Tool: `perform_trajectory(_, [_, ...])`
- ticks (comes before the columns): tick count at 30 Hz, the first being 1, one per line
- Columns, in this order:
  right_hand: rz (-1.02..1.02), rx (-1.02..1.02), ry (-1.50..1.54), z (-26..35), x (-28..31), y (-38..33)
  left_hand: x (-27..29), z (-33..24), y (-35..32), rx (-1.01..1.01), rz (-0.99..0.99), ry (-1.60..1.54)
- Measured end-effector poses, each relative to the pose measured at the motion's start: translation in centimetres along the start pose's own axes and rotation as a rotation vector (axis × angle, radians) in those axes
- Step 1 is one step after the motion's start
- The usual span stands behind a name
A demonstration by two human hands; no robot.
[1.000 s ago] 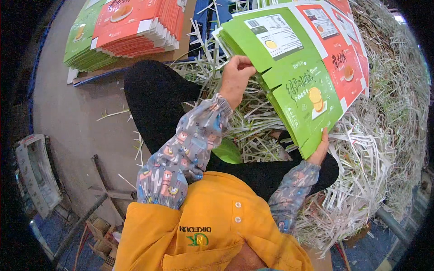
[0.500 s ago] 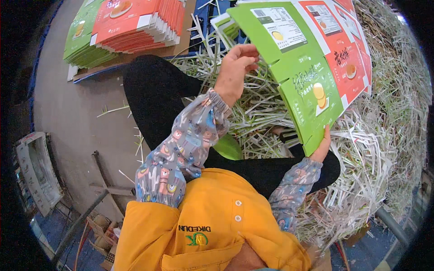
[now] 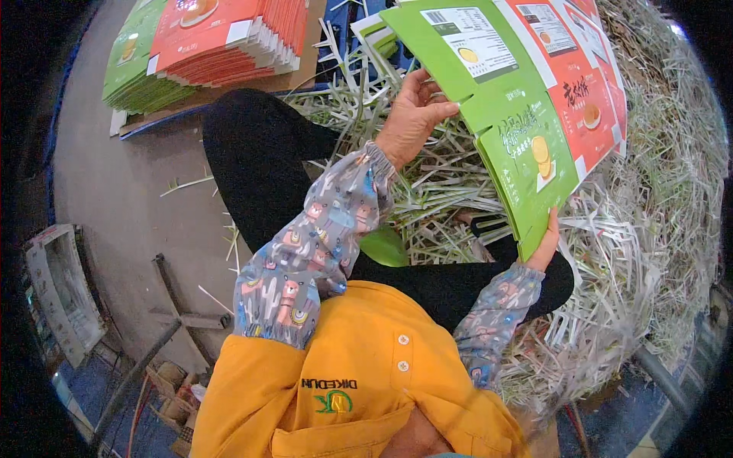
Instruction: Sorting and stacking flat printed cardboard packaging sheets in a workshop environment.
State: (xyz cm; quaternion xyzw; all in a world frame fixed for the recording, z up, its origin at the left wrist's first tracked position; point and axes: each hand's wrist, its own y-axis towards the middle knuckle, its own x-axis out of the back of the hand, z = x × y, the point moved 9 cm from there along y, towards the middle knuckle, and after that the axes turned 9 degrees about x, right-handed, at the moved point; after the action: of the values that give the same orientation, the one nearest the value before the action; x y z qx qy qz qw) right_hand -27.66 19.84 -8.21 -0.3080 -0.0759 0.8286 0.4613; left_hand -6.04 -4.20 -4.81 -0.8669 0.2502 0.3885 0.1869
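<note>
Spread above my lap is a stack of printed cardboard carton sheets [image 3: 508,126], green on the near side and red-orange beyond, with white strips and pictures of round cakes. My right hand [image 3: 544,243] grips its lower corner, thumb on top and the other fingers hidden beneath. At the left edge, beside a notch in the green panel, is my left hand [image 3: 418,113]. Its thumb meets the edge and its curled fingers reach partly behind the sheets. Both forearms wear grey patterned sleeves.
Shredded paper-like strips [image 3: 611,267] heap up around my legs and to the right. At the upper left, stacked red and green carton sheets [image 3: 229,46] lie on brown cardboard. A dark metal cross-shaped stand [image 3: 182,313] and a whitish tray-like frame [image 3: 65,294] are at the left.
My left hand has moved slightly right, from beside the sheets onto their left edge. The right hand keeps its grip on the corner, and the sheets have barely shifted.
</note>
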Motion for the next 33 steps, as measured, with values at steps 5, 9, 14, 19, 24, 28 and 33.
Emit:
perform_trajectory(5, [0.011, 0.071, -0.028, 0.6, -0.7, -0.3, 1.8, 3.3, 0.0, 0.157, 0.002, -0.275])
perform_trajectory(9, [0.037, 0.046, 0.016, 0.1, -0.6, -0.2, 3.9, 6.4, -0.8, 0.265, -0.081, -0.394])
perform_trajectory(14, [0.051, 0.004, 0.016, -0.4, -0.6, -0.4, 4.0, 7.2, -1.7, 0.291, -0.254, -0.286])
perform_trajectory(19, [0.013, -0.039, 0.024, -1.0, 0.4, 0.2, 6.2, 4.8, -2.0, 0.048, -0.373, 0.229])
perform_trajectory(24, [-0.039, -0.057, 0.065, -1.3, 1.5, 0.6, 4.0, 5.2, -3.3, 0.265, -0.358, 0.210])
perform_trajectory(28, [-0.012, -0.050, 0.066, -1.2, 0.2, 0.1, 4.4, 5.8, -3.2, 0.305, -0.249, 0.134])
perform_trajectory(33, [0.012, -0.024, 0.062, -1.0, 0.4, 0.2, 3.5, 5.8, -2.9, 0.251, -0.193, 0.180])
